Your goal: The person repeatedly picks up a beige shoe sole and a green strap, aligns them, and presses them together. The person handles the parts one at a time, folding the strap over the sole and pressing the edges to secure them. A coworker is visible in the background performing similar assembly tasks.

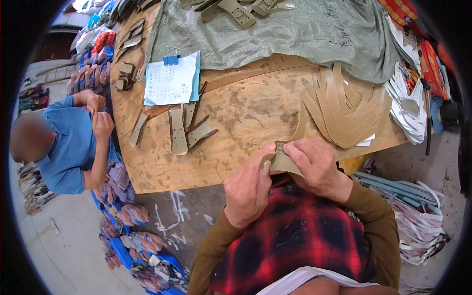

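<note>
At the table's front edge I hold an olive, insole-shaped piece point(286, 163) between both hands. My left hand point(250, 189) pinches its left end, with the thumb and fingers pressed together. My right hand point(317, 164) is closed on its right side, the fingers lying over the top. A narrow tan strip point(300, 125) curves up from the piece toward the pile behind; how it joins the piece is hidden under my fingers. Several similar insole pieces with dark brown edges point(178, 132) lie to the left on the wooden table point(241, 110).
A fanned pile of tan strips point(339, 115) lies behind my right hand. Farther back are a green woven sack point(275, 42) with more pieces on it and clipped paper sheets point(172, 81). White strips point(408, 101) hang at the right edge. A person in blue point(66, 140) sits at the left.
</note>
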`<state>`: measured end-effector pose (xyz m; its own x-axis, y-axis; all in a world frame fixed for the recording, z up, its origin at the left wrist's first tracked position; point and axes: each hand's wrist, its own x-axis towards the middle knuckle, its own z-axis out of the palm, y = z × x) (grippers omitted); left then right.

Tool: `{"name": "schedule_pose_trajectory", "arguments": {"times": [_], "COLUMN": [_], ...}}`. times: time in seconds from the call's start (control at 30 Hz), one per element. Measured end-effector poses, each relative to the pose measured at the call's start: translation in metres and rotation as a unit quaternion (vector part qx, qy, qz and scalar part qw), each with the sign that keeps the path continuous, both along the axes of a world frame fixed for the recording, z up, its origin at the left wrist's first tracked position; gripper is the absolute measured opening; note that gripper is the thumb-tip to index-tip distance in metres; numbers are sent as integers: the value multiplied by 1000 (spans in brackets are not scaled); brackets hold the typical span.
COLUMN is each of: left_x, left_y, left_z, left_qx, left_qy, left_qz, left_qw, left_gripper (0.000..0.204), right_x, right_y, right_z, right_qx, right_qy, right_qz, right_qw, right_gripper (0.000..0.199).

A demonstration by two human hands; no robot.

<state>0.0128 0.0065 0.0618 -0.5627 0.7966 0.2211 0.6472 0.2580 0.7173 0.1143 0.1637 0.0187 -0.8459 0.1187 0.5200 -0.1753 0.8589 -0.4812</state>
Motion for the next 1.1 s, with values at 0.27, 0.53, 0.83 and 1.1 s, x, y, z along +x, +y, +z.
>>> {"name": "schedule_pose_trajectory", "arguments": {"times": [0.27, 0.53, 0.83, 1.1], "left_x": [-1, -3, -19, -21], "left_y": [2, 6, 20, 15], "left_z": [-11, -37, -41, -31], "left_qx": [25, 217, 168, 130], "left_qy": [-21, -546, -445, -475], "left_qz": [-71, 19, 44, -29], "left_qw": [997, 809, 879, 870], "left_gripper": [35, 24, 20, 33], "right_x": [6, -1, 3, -3], "right_y": [1, 6, -10, 7], "right_z": [-8, 23, 12, 7], "right_qx": [4, -305, -290, -233], "right_qy": [-37, -137, -202, -190], "right_qz": [-21, 132, 98, 87], "right_qw": [999, 933, 930, 950], "right_gripper": [36, 46, 47, 44]}}
